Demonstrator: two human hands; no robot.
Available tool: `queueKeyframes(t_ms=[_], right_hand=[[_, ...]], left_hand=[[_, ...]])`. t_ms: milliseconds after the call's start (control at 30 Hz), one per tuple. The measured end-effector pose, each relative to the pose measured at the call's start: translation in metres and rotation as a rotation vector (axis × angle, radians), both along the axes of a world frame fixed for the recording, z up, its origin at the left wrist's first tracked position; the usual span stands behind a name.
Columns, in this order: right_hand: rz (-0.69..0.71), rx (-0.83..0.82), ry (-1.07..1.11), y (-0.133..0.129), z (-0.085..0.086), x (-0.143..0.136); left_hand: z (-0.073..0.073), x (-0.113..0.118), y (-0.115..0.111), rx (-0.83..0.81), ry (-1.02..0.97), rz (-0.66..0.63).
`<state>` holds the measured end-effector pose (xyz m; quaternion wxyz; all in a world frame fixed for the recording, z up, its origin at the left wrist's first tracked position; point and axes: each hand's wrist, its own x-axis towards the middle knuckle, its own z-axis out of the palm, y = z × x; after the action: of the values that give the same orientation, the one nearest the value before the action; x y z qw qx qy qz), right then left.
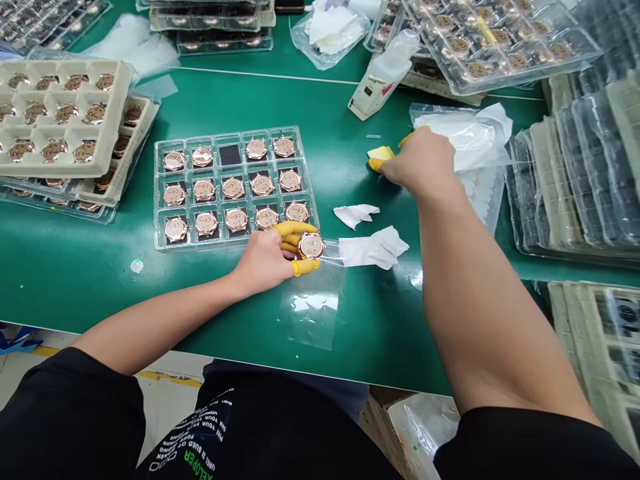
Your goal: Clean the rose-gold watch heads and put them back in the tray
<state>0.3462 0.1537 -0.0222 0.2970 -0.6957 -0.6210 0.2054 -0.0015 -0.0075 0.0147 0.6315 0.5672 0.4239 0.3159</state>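
My left hand (273,257), with yellow finger cots, grips a rose-gold watch case (311,246) by its edges, engraved back upward. It is just off the lower right corner of a clear tray (160,180) of similar cases; one compartment in the tray's top row shows only a dark pad (231,155). My right hand (417,160), also in yellow cots, is over the table to the right, beside a white cloth in plastic (465,137). A small pale yellow piece (379,155) shows at its fingers; the grip is partly hidden. White wipes (375,249) lie right of the held case.
A white bottle (383,77) stands behind my right hand. Stacked trays of cases (123,120) are at the left, with more (505,73) at the back right. Piled trays (575,180) line the right side. A clear plastic sheet (310,313) lies near the front edge of the green table (230,320).
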Motion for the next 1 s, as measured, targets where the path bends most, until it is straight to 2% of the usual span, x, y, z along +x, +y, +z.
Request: queueKeyframes(t_ms=[67, 100, 167, 233, 267, 333, 400, 467, 567, 700, 867, 1000], right_hand=[[-0.232, -0.128, -0.183, -0.013, 0.021, -0.018], [-0.274, -0.159, -0.227, -0.025, 0.032, -0.031], [-0.234, -0.11, -0.174, -0.062, 0.051, -0.06], [-0.18, -0.003, 0.005, -0.11, 0.064, -0.088], [-0.12, 0.009, 0.122, -0.134, 0.068, -0.1], [-0.024, -0.008, 0.222, -0.178, 0.069, -0.119], [0.102, 0.007, 0.276, -0.204, 0.065, -0.131], [0.227, 0.03, 0.234, -0.214, 0.06, -0.14], [0.321, 0.047, 0.128, -0.208, 0.054, -0.148], [0.295, 0.057, 0.11, -0.202, 0.045, -0.152], [0.259, 0.121, 0.192, -0.206, 0.034, -0.152], [0.25, 0.183, 0.266, -0.203, 0.034, -0.143]], left_hand=[[0.0, 0.0, 0.0, -0.008, -0.003, 0.003], [0.0, 0.0, 0.001, -0.01, -0.003, 0.005], [0.0, 0.0, 0.001, -0.006, 0.0, 0.005], [0.0, 0.0, 0.001, 0.005, -0.001, 0.002], [0.0, 0.0, 0.001, 0.009, -0.006, 0.001], [-0.001, 0.0, 0.0, 0.006, -0.023, 0.0], [-0.001, 0.001, 0.0, -0.007, -0.04, 0.007], [-0.001, 0.001, 0.0, -0.033, -0.049, 0.006], [-0.001, 0.001, -0.001, -0.081, -0.06, -0.008], [0.0, 0.0, -0.001, -0.108, -0.059, -0.01], [0.003, 0.001, -0.001, -0.123, -0.058, -0.017], [0.004, 0.002, -0.001, -0.155, -0.076, 0.01]])
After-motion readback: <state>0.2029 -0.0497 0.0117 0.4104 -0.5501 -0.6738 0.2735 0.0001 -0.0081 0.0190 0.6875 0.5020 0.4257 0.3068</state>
